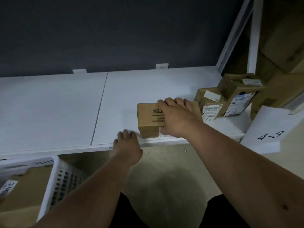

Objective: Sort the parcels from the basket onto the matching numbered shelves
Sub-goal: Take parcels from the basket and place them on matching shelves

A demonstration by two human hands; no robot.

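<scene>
Her right hand (176, 116) grips a small cardboard parcel (150, 120) on the white shelf (65, 109); the left hand (127, 143) rests relaxed, fingers flat, on the shelf edge.

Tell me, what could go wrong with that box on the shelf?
The cardboard box under the right hand sits close to the front edge of the white shelf, so a nudge might tip it off. Sliding it right could bump the parcels already standing there. The left hand rests at the shelf edge, where the box might pinch it.
</scene>
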